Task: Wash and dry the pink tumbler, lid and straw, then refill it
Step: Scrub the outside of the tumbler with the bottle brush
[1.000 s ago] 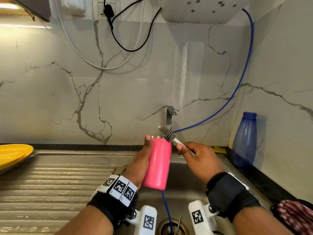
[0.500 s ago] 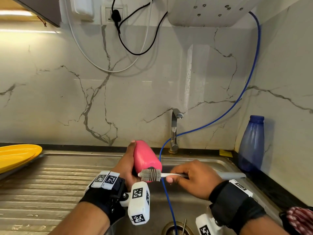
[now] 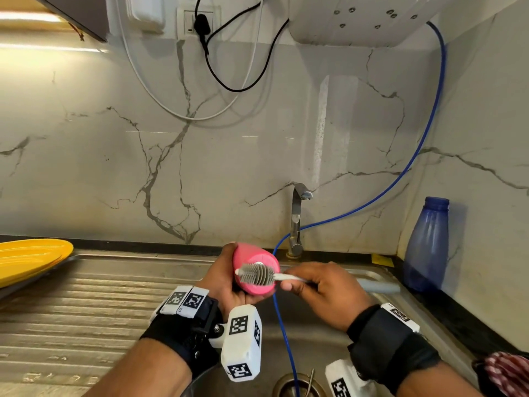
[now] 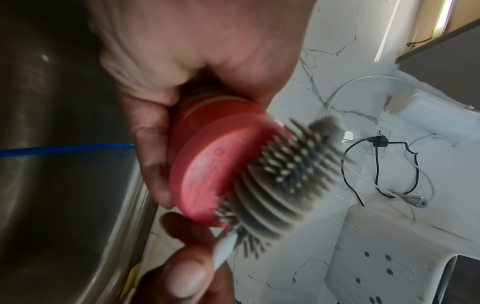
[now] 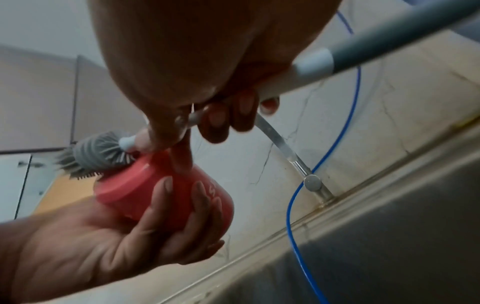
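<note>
My left hand (image 3: 226,282) grips the pink tumbler (image 3: 252,287) over the sink, tipped so its flat base (image 4: 205,174) faces me. My right hand (image 3: 323,290) holds the white and grey handle of a bottle brush (image 3: 375,286). The grey bristle head (image 3: 256,275) lies across the tumbler's base (image 5: 114,185), touching it. In the right wrist view my left fingers (image 5: 168,214) wrap the tumbler's body (image 5: 218,205). No lid or straw is in view.
The steel sink (image 3: 315,342) has a ribbed drainboard (image 3: 86,305) at left with a yellow plate (image 3: 28,259) at its far end. A tap (image 3: 297,222) stands behind the hands. A blue hose (image 3: 286,348) runs into the drain. A blue bottle (image 3: 426,247) stands at right; a checked cloth (image 3: 506,371) lies low right.
The tumbler went from upright with the brush at its mouth to tipped with its base toward me. The brush now lies across the base.
</note>
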Available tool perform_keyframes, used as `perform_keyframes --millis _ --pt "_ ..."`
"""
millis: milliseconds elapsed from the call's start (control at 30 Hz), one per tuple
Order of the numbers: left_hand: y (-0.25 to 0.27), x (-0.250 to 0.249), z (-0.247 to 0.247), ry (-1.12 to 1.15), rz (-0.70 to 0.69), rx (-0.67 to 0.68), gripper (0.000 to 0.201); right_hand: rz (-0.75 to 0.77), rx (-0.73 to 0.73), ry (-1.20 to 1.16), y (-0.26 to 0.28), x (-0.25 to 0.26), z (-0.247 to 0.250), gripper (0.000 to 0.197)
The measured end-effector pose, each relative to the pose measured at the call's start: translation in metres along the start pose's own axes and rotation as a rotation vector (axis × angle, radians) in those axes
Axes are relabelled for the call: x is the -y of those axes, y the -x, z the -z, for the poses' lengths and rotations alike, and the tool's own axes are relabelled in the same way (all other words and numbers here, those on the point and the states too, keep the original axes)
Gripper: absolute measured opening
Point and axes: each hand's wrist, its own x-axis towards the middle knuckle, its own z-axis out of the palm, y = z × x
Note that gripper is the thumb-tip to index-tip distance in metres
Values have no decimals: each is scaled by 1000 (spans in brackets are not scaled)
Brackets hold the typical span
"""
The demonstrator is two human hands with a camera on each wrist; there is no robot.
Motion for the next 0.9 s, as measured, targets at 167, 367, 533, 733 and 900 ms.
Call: perform_keyframes --millis 167,367,533,733,900 --pt "-3 -3 3 -2 -29 -15 66 -73 -87 69 3 -2 5 41" --pt "-3 -5 6 43 -37 -6 64 -75 13 145 1 11 4 66" --pt "-2 -5 6 23 -31 -31 63 -45 32 152 1 10 2 72" --pt "-5 -5 6 26 -47 -19 61 -133 -112 124 -1 5 0 61" --pt "-2 -6 6 62 -59 -24 58 -10 67 208 3 19 -1 56"
